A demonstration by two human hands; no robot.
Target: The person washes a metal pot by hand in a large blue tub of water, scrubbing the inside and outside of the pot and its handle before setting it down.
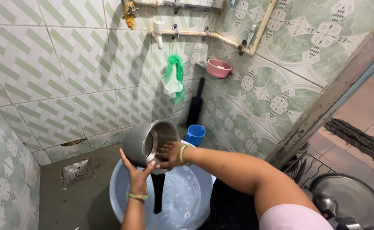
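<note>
A steel pot [141, 142] is tilted on its side above a pale blue plastic basin [119, 187] holding soapy water. My left hand [136, 174] supports the pot from below, fingers spread against its outer wall. My right hand [170, 154] reaches into the pot's mouth and presses on its inner wall. Each wrist carries a green bangle. A dark handle hangs down from the pot over the water.
A small blue jug [194, 134] stands on the floor by the wall corner. A floor drain [77, 172] sits at left. A pink bowl [218, 68], a green net bag [174, 81] and a tap [158, 30] are on the tiled wall. Steel pots and a lid [348, 203] rest in a wire rack at right.
</note>
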